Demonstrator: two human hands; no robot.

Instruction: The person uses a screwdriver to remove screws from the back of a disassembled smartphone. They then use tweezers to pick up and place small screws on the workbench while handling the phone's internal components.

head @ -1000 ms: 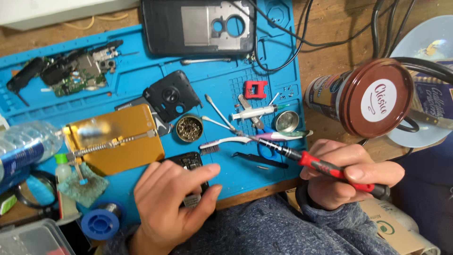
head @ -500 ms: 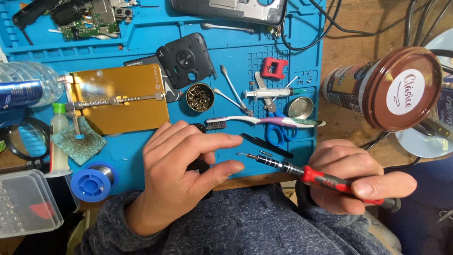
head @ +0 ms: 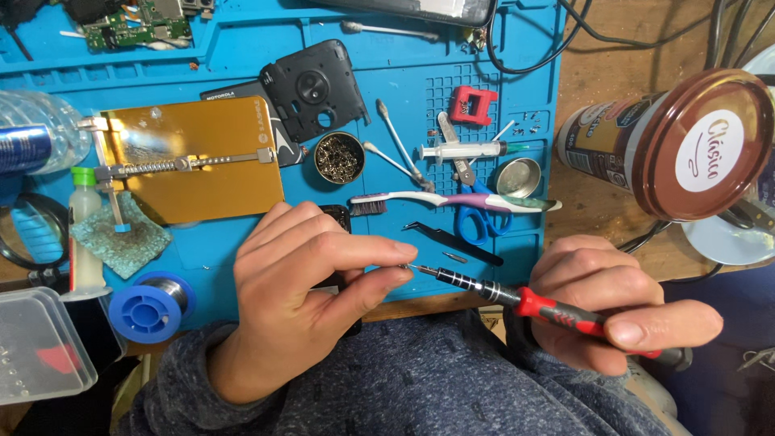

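Left hand [head: 303, 295] pinching, right hand [head: 622, 311] clenched.

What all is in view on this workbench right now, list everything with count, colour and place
work mat: 1, blue, covers the bench
holder plate: 1, gold, mat left
phone back cover: 1, black, above centre
screw dish: 1, round, centre
toothbrush: 1, white-purple, centre right
scissors: 1, blue handles, under toothbrush
syringe: 1, clear, right
tweezers: 1, black, lower right
solder spool: 1, blue, lower left
jar: 1, brown lid, off mat right
screwdriver: 1, red-black, in right hand
left hand: fingertips at screwdriver tip
right hand: grips screwdriver handle
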